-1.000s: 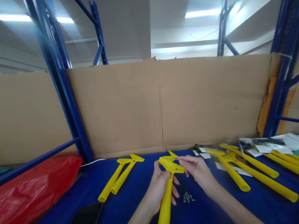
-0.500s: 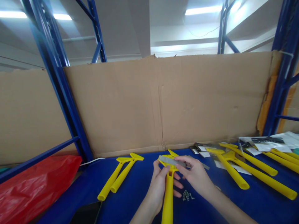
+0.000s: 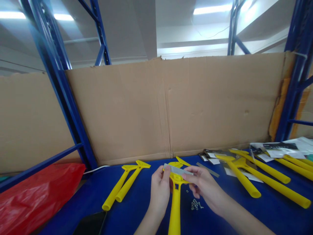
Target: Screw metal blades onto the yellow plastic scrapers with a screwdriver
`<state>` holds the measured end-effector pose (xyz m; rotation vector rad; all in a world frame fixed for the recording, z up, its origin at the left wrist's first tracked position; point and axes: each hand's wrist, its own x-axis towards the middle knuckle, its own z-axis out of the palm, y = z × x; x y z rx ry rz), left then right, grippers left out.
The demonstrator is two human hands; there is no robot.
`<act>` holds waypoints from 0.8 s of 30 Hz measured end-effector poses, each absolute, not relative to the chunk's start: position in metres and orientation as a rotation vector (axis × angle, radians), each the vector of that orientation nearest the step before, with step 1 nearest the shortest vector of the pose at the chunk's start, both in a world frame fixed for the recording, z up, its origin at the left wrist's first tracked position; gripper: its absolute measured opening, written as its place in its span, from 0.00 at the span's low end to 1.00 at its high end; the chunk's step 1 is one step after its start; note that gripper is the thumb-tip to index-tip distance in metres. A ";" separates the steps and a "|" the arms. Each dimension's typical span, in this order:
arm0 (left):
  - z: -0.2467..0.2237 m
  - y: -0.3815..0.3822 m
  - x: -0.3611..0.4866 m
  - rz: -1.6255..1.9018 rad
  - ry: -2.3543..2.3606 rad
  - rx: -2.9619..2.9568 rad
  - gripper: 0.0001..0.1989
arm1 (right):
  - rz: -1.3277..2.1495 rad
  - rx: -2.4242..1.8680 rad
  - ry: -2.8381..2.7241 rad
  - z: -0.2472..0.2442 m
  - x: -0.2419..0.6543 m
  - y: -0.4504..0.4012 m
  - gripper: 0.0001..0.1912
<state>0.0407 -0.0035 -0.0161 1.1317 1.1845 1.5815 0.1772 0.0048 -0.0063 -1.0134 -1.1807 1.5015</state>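
Note:
A yellow scraper handle (image 3: 174,209) points toward me, its wide head turned away. Across that head lies a flat grey metal blade (image 3: 179,170). My left hand (image 3: 158,187) is closed at the left end, with the thumb on the blade and the fingers hidden behind the head. At the right end, my right hand (image 3: 204,184) pinches the blade against the head between thumb and fingers. Small metal nuts and screws (image 3: 195,205) lie on the blue table just below my right hand. Beyond my hands rests a loose metal strip (image 3: 207,169).
Two yellow scraper handles (image 3: 128,184) lie to the left, and more yellow handles (image 3: 244,178) among printed packets on the right. A dark flat object (image 3: 90,223) sits at the front left beside a red plastic bag (image 3: 41,195). Cardboard (image 3: 122,114) walls the back.
The blade has come down flat along the scraper's head. My left fingers have drawn back from under the handle, and my right hand has shifted slightly to hold the blade's right end.

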 end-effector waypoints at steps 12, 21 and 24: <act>-0.013 -0.017 0.060 1.698 1.065 0.756 0.17 | 2.047 -0.902 -0.687 -0.013 0.144 -0.023 0.21; -0.018 -0.004 0.050 1.600 1.194 0.990 0.22 | 1.809 -1.039 -0.639 -0.003 0.159 -0.010 0.21; -0.026 0.015 0.031 1.518 1.414 1.350 0.18 | 1.780 -0.980 -0.594 0.004 0.173 0.002 0.21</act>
